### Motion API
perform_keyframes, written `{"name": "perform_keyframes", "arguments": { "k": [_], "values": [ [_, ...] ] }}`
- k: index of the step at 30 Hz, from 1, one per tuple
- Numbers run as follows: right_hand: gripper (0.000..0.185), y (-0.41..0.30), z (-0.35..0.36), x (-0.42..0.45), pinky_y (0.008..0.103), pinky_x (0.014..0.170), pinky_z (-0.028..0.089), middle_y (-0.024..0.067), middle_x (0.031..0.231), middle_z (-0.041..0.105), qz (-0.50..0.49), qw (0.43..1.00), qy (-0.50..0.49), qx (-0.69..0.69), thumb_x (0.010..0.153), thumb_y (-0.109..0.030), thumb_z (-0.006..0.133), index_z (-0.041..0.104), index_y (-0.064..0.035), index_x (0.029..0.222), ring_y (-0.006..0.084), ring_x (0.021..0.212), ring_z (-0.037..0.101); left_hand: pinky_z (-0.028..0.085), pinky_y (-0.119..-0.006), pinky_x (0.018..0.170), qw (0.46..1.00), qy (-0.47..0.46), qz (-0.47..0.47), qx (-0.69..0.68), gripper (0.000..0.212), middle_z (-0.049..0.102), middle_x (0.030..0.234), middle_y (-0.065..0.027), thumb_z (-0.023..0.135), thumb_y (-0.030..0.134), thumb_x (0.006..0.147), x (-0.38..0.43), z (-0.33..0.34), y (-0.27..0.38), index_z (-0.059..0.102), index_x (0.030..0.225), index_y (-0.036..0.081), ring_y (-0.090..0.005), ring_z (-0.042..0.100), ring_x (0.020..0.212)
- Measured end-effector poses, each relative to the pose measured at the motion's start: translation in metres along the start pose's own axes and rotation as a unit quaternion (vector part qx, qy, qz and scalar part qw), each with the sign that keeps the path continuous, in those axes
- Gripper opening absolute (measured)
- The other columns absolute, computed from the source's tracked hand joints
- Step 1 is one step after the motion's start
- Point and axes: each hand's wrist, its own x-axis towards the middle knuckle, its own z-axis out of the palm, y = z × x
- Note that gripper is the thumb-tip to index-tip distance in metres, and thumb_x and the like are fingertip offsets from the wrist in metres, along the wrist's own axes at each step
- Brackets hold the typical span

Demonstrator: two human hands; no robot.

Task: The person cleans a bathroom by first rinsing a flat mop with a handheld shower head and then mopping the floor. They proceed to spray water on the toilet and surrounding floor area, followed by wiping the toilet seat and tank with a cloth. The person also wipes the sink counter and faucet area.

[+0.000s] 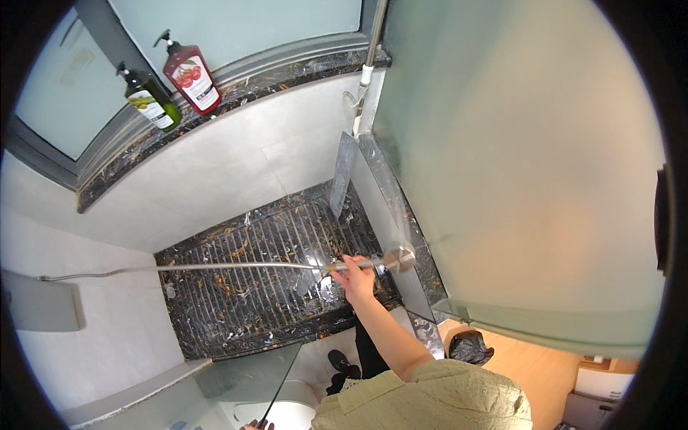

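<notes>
My right hand (359, 277) grips the handle of a handheld shower head (399, 259), which looks blurred and sits over the low right-hand ledge. From the handle a metal shower hose (231, 265) stretches left across the shower floor to the wall. Beneath lies a grooved dark marble floor (242, 301) with orange and white veining, wet and shiny in places. At the bottom edge, only the fingers of my left hand (258, 425) show, holding the edge of a clear glass panel (250, 376).
Two pump bottles, one red (192, 79) and one green (152, 105), stand on the marble window sill (279, 86). A grey stone slab (342, 174) leans in the far right corner. Frosted glass (516, 177) fills the right side. A black plastic bag (471, 347) lies outside on the floor.
</notes>
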Motion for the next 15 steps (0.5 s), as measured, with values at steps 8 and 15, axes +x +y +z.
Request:
{"name": "perform_keyframes", "arguments": {
  "k": [8,15],
  "values": [
    [0.017,0.006,0.0,-0.105,0.0249,0.059,0.055,0.0028,0.087,0.058,-0.128,0.979,-0.131,-0.091,0.083,-0.009,0.061,0.048,-0.0099,0.093,0.0112,0.08,0.061,0.052,-0.036,0.06,0.963,-0.246,0.012,-0.109,0.056,0.05,0.102,-0.0093,0.063,0.029,0.082,0.022,-0.017,0.007,0.032,0.123,0.005,-0.0217,0.058,0.075],
    [0.016,-0.003,-0.015,-0.164,0.0225,0.058,0.05,0.0006,0.085,0.058,-0.22,0.964,-0.092,-0.12,0.083,-0.009,0.063,0.05,-0.0131,0.09,0.0089,0.076,0.058,0.046,-0.032,0.066,0.938,-0.309,0.08,-0.137,0.023,0.051,0.094,-0.0059,0.054,0.02,0.086,0.024,-0.049,-0.018,0.049,0.104,0.007,-0.0191,0.054,0.079]
  ]
}}
